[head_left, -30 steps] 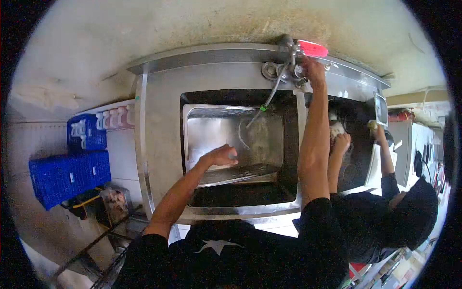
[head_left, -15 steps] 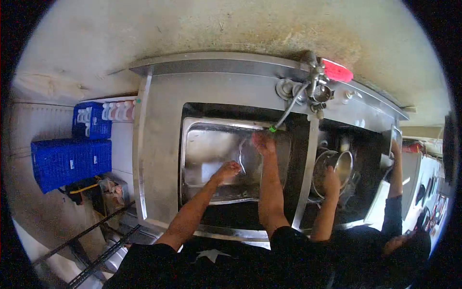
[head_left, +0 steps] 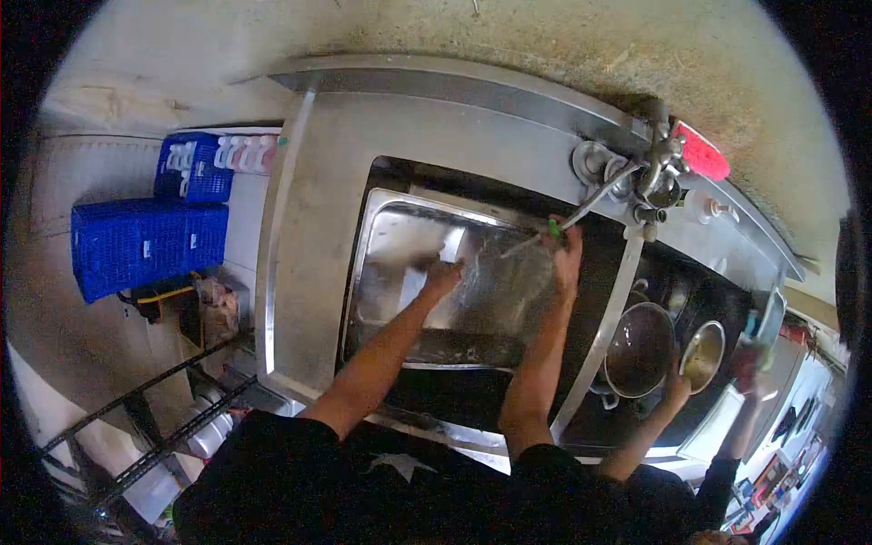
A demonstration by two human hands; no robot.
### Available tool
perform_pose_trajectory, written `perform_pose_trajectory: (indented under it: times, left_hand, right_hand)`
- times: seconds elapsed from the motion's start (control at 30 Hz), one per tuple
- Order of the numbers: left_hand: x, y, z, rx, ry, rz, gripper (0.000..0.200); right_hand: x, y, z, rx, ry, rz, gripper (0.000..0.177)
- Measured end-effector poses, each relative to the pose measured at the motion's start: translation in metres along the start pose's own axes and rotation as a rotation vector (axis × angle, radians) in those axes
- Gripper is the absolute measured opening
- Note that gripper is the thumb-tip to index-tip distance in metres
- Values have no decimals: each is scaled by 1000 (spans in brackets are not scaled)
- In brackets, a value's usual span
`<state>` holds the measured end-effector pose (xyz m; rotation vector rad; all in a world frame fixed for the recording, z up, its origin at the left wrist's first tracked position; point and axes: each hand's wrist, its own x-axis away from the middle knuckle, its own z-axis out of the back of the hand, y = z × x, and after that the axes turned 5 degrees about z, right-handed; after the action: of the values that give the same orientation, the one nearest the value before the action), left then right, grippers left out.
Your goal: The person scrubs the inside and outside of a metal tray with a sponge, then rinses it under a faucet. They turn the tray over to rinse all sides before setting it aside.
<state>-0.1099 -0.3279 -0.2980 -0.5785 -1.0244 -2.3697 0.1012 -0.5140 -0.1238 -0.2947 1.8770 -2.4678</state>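
A large rectangular stainless steel tray (head_left: 381, 313) lies in the left sink basin, its inside wet. My left hand (head_left: 443, 275) is over the tray's middle, smeared by motion, so its fingers cannot be made out. My right hand (head_left: 567, 254) is closed at the green-tipped end of the faucet spout (head_left: 590, 202), near the tray's far right corner. Water runs from that end into the tray.
In the right basin stands a big pot (head_left: 640, 350). Beside me, a co-worker's hand (head_left: 674, 389) holds a metal bowl (head_left: 704, 357). A pink brush (head_left: 702, 151) and a pump bottle (head_left: 704, 207) sit behind the faucet. Blue crates (head_left: 150, 243) stand far left.
My right hand has moved right and taken hold of the spout end; water now streams into the tray. My left hand has shifted over the tray. The co-worker's bowl has moved right, away from the pot.
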Motion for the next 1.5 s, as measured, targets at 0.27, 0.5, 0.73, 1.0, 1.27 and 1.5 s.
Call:
perform_pose_trajectory:
  times: [0.27,0.5,0.73,1.0,1.27,1.5]
  left_hand:
    - [67,94,175,-1039,-54,-150,26]
    - [86,89,255,-1513,66,-517,24]
    - [35,47,252,-1407,-266,-485,18]
    - [35,96,275,-1225,-268,-702,14]
    - [52,114,316,-817,-20,-866,20]
    - [66,100,294,-541,434,-340,57]
  right_hand:
    - [-5,-50,-7,-389,-292,-260,29]
    - [-8,-69,-23,-677,-347,-262,21]
    - [-13,-76,-35,-760,-341,-282,14]
    - [-16,-74,-44,-816,-302,-269,16]
    - [-18,-85,-37,-751,-396,-309,14]
    - [-18,-96,-27,-699,-424,-377,20]
